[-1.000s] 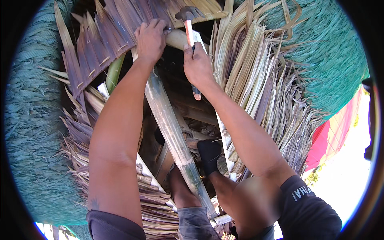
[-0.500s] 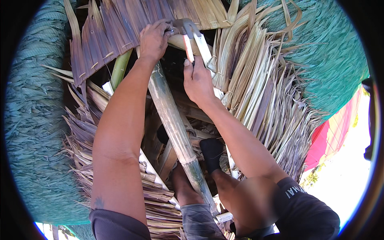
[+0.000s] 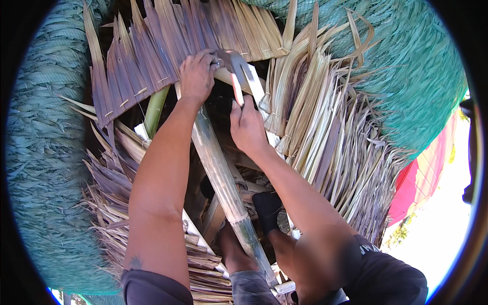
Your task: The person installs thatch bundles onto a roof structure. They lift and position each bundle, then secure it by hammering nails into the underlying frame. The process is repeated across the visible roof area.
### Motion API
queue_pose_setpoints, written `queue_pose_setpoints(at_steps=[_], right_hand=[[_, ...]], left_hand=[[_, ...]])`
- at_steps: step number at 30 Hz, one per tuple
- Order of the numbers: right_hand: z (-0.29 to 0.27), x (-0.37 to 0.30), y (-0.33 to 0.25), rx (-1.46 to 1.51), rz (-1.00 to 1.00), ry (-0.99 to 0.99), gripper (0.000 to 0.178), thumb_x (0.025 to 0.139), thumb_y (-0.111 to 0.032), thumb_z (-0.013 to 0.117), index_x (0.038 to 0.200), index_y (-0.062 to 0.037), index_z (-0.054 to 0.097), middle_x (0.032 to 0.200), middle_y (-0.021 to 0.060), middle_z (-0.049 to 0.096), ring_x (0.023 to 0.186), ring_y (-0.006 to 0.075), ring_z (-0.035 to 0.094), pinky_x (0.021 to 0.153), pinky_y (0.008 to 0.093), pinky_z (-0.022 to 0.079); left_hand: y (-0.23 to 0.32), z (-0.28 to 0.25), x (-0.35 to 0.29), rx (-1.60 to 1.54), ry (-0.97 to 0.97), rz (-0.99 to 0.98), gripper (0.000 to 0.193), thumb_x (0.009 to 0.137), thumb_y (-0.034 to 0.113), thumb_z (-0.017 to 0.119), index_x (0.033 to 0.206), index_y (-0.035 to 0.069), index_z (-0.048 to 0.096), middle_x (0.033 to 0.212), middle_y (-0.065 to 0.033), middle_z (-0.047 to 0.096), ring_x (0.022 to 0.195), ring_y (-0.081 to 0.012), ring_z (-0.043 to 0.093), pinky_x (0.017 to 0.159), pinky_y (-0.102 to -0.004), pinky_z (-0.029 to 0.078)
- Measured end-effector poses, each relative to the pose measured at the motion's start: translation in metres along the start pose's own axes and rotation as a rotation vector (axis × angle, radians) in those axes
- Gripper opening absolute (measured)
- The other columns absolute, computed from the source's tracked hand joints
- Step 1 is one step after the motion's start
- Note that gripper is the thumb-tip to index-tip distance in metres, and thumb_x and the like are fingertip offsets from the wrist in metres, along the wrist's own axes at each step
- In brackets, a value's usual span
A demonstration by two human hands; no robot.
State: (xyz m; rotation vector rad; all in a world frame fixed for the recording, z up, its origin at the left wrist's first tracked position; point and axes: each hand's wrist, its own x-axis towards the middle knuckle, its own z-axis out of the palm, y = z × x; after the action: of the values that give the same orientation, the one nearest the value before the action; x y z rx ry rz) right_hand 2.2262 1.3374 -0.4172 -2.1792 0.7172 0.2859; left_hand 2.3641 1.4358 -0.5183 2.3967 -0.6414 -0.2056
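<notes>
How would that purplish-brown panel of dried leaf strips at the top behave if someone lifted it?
The purplish-brown panel of dried leaf strips probably feels light for its size, since the strips look thin and dry. It might stay fairly flat along its stitched lower edge but flop at the loose pointed tips.

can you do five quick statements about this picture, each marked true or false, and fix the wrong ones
1. The right hand grips a hammer. True.
2. The left hand is well to the right of the hammer. False: it is at the left, close by.
3. The bamboo pole slants between the forearms. True.
4. A row of dry leaves is beyond the left hand. True.
5. The red sheet is at the left. False: it is at the right.
</notes>
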Motion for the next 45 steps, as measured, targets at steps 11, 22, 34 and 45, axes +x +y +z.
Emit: queue_pose_setpoints(at_steps=[11,22,34,45], right_hand=[[0.000,-0.005,-0.005,-0.037,-0.001,0.032,0.024,0.103,-0.021,0.051,0.102,0.0029,0.045,0.069,0.0336,0.060,0.069,0.0551,0.060,0.063,0.0631,0.046],[-0.029,0.002,-0.016,-0.047,-0.192,0.107,0.023,0.100,-0.018,0.054,0.105,0.0027,0.046,0.066,0.0320,0.061,0.066,0.0535,0.062,0.062,0.0611,0.048],[-0.033,0.037,-0.017,1.640,0.361,-0.443,0.030,0.101,-0.034,0.058,0.085,-0.0089,0.061,0.106,0.0207,0.071,0.108,0.0345,0.068,0.097,0.0471,0.056],[0.030,0.013,-0.052,1.864,0.286,-0.508,0.036,0.098,-0.037,0.052,0.077,-0.0079,0.059,0.119,0.0281,0.068,0.122,0.0368,0.061,0.104,0.0421,0.050]], left_hand=[[-0.005,-0.004,-0.001,-0.063,-0.060,-0.030,0.065,0.079,-0.002,0.067,0.140,0.014,0.048,0.146,-0.0060,0.052,0.122,-0.0351,0.052,0.105,-0.0493,0.041],[-0.008,-0.002,-0.001,-0.080,-0.053,-0.041,0.079,0.080,-0.002,0.069,0.151,0.013,0.038,0.136,-0.0130,0.060,0.121,-0.0375,0.054,0.107,-0.0487,0.039],[0.067,-0.084,-0.065,-0.362,0.383,-0.168,0.030,0.088,0.006,0.070,0.117,0.002,0.063,0.104,-0.0158,0.068,0.091,-0.0326,0.068,0.080,-0.0418,0.053],[0.092,-0.110,-0.118,-0.205,0.259,-0.306,0.017,0.091,0.007,0.068,0.103,-0.001,0.061,0.095,-0.0173,0.062,0.083,-0.0368,0.065,0.073,-0.0432,0.052]])
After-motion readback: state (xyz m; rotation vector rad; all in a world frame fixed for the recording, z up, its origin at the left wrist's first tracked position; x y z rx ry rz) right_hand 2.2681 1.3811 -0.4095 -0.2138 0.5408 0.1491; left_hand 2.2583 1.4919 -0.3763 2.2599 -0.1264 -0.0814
